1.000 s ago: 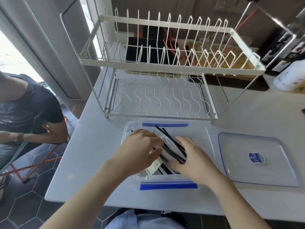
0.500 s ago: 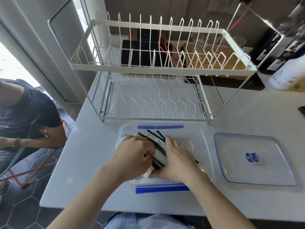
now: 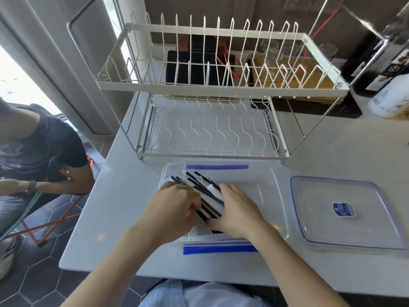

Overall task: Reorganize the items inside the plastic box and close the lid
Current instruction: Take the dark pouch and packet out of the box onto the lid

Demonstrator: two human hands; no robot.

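While both hands are down inside the clear plastic box [image 3: 269, 191], they press in on a bundle of black and white straws [image 3: 204, 192] from either side. The left hand [image 3: 171, 212] has its fingers curled against the near left of the bundle, gripping it, and the right hand [image 3: 238, 210] lies flatter, its fingers together and laid along the right side of the straws. The straws run slantwise, their far ends fanning out beyond the left hand's knuckles toward the box's back wall. The box sits on the white desk [image 3: 124, 209], a blue strip along its near edge just below the wrists and another along its far edge. Off to the right of the right hand, well apart from it, the lid [image 3: 345, 214] lies flat on the desk just beside the box. Beyond the hands stands a white wire dish rack [image 3: 210, 89]. Another person [image 3: 33, 151] sits to the left of the left hand.
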